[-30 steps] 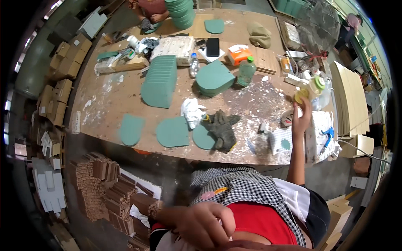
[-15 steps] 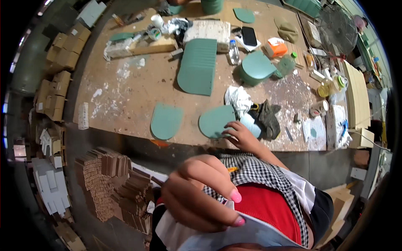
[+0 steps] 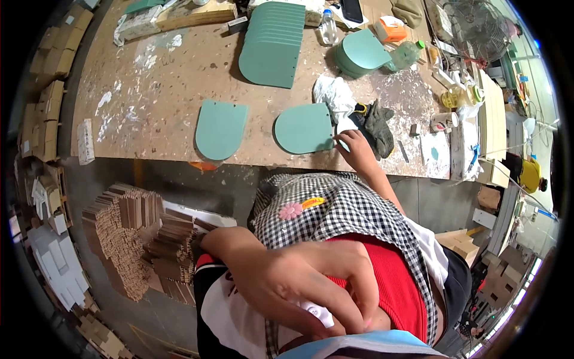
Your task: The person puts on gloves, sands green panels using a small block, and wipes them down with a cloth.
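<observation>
My left hand [image 3: 299, 281] is close in front of my chest, just above the edge of a light blue face mask [image 3: 382, 341]. Its fingers are bent round a small white device [image 3: 315, 311] with a round button, mostly hidden by the fingers. On the table, my right hand [image 3: 357, 149] rests loosely, fingers bent but apart, at the right edge of a green rounded panel [image 3: 302, 128] with small holes. A white cloth [image 3: 335, 99] and dark work gloves [image 3: 378, 125] lie against that hand. Another green rounded panel [image 3: 221, 128] lies to the left.
Fanned green panels [image 3: 269, 54] and a round green stack [image 3: 359, 54] stand farther back. Bottles [image 3: 406, 55], a paper cup [image 3: 443, 121] and a fan [image 3: 478, 30] are on the right. Stacked brown strips [image 3: 131, 239] stand below the table's front edge.
The view has shifted, so the table sits higher in it. My left hand has turned and closed in toward my chest. My right hand has drawn back from over the panel to its edge.
</observation>
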The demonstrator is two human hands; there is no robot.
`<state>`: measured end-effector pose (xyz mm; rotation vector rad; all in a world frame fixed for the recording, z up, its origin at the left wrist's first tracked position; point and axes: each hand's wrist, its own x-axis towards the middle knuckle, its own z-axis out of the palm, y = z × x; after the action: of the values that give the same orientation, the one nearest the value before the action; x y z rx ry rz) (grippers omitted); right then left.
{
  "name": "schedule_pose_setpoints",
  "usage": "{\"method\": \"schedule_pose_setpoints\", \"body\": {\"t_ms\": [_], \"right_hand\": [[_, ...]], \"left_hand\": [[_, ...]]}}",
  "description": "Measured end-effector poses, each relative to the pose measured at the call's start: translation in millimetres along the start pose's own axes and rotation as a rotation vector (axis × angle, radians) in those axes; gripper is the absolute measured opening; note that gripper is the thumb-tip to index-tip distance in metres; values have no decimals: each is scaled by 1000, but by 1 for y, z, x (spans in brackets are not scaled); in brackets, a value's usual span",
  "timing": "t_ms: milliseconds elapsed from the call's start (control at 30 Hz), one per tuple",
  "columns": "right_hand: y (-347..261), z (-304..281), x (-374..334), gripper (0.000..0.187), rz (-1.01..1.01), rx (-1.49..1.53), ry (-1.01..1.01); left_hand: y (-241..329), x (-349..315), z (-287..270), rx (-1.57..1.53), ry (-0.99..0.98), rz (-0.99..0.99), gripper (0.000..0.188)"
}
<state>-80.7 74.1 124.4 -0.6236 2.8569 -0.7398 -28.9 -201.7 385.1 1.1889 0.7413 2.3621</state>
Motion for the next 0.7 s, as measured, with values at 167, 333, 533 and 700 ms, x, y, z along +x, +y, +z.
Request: {"method": "schedule_pose_setpoints", "body": {"t_ms": [167, 333, 533, 700], "right_hand": [[17, -3, 1, 22, -43, -45, 5], [18, -3, -6, 21, -1, -7, -7], [38, -4, -19, 27, 21, 18, 68], [48, -15, -24, 25, 51, 35, 162]], "left_hand": [[-17, 9, 17, 79, 41, 202, 15], [-22, 23, 27, -52, 370, 39, 12], [-34, 48, 19, -32, 282, 124, 26], [-50, 67, 22, -64, 240, 247, 32]]}}
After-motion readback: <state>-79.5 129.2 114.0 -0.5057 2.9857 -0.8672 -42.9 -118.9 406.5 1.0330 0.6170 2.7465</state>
